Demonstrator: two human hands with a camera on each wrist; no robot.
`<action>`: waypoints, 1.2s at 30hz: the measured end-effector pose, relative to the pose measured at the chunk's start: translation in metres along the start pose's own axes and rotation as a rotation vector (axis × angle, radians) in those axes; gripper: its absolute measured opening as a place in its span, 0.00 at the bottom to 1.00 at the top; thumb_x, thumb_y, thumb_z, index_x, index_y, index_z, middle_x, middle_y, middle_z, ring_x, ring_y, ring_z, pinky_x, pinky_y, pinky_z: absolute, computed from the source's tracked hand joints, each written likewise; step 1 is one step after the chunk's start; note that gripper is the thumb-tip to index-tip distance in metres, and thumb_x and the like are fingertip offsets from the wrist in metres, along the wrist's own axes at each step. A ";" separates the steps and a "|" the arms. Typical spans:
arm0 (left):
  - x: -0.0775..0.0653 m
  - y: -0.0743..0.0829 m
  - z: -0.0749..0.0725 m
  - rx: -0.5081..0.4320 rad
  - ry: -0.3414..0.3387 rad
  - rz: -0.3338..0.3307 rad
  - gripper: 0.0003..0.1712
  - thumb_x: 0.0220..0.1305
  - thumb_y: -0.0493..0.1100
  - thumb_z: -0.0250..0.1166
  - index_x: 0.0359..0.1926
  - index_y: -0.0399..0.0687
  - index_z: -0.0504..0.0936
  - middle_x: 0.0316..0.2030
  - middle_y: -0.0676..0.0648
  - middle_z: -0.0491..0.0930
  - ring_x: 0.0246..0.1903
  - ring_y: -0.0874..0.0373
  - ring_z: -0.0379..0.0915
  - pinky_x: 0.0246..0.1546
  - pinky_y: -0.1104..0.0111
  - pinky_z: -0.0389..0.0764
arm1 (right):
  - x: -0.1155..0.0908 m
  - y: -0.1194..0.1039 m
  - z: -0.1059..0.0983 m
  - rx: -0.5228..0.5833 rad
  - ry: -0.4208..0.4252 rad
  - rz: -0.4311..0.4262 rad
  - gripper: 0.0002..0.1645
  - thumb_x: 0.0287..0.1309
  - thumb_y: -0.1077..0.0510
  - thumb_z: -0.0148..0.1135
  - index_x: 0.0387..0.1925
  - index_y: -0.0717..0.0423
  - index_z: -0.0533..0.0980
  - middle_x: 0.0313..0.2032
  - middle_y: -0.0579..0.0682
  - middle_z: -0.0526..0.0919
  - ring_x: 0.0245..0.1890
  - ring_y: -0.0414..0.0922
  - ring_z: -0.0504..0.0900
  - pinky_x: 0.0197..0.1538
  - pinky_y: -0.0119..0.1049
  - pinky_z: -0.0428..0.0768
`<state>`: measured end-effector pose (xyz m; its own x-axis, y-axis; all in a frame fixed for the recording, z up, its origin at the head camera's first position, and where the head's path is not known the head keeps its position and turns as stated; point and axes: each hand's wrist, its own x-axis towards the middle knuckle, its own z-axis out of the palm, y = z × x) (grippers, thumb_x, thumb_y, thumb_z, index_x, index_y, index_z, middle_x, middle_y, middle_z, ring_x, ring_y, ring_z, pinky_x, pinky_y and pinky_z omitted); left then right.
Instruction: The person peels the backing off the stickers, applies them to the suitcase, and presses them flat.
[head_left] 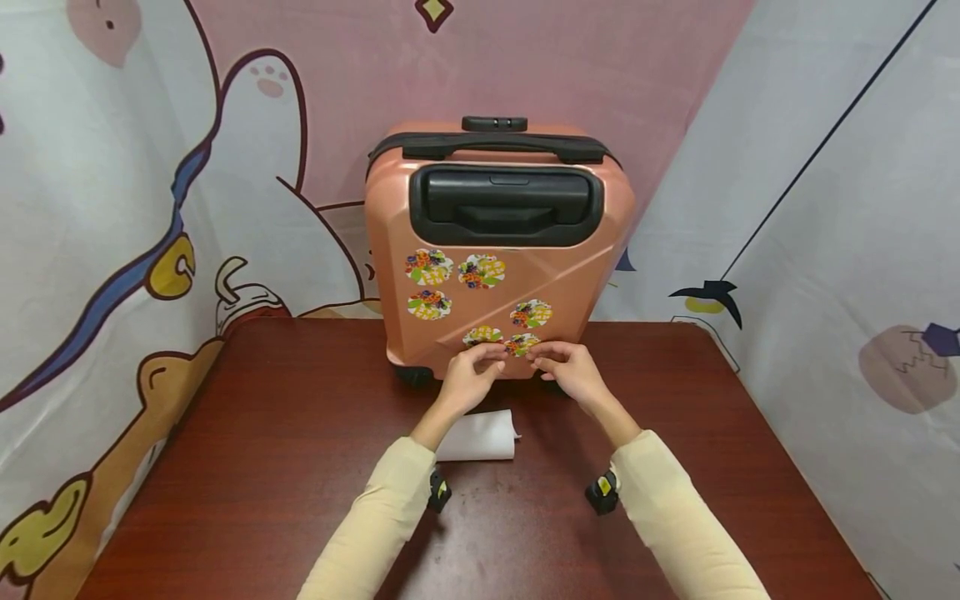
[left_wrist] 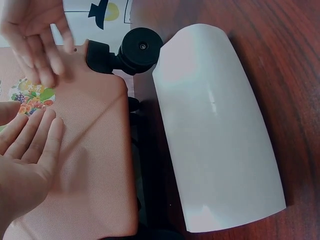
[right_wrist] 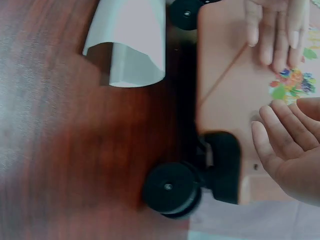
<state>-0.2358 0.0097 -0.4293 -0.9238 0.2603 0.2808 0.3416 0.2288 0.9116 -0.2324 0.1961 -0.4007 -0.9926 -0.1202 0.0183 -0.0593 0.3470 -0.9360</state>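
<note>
A round sticker (head_left: 521, 345) printed with colourful fruit lies against the lower face of a pink hard-shell suitcase (head_left: 442, 287), between my two hands. From the left, my left hand (head_left: 468, 379) has its loosely extended fingertips right at the sticker's edge. My right hand (head_left: 573, 372) comes from the other side, its fingertips also close to that edge. In the left wrist view the fruit sticker (left_wrist: 34, 95) shows between the relaxed fingers of both hands. Another fruit sticker (head_left: 482, 335) is partly hidden behind my left fingers.
Several more fruit stickers (head_left: 531, 313) dot the suitcase. A curled white sheet (head_left: 480, 437) rests on the brown wooden table (head_left: 247, 467) in front of it. The suitcase has black wheels (right_wrist: 170, 187) at its base. A cartoon-printed cloth (head_left: 562, 67) hangs behind.
</note>
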 end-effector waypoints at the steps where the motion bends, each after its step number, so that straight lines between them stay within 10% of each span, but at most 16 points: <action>1: 0.000 0.000 0.000 0.001 0.002 -0.001 0.14 0.61 0.33 0.58 0.49 0.37 0.77 0.42 0.41 0.80 0.41 0.51 0.77 0.41 0.66 0.76 | 0.000 -0.002 -0.002 0.007 0.010 -0.016 0.13 0.59 0.67 0.53 0.45 0.70 0.75 0.42 0.65 0.79 0.43 0.58 0.78 0.43 0.49 0.77; 36: -0.006 -0.002 -0.013 0.087 -0.004 -0.007 0.13 0.60 0.35 0.60 0.47 0.38 0.79 0.42 0.44 0.81 0.41 0.52 0.77 0.42 0.63 0.76 | -0.007 0.006 -0.012 0.044 0.019 -0.037 0.15 0.59 0.68 0.53 0.48 0.71 0.74 0.45 0.66 0.78 0.43 0.58 0.78 0.38 0.37 0.79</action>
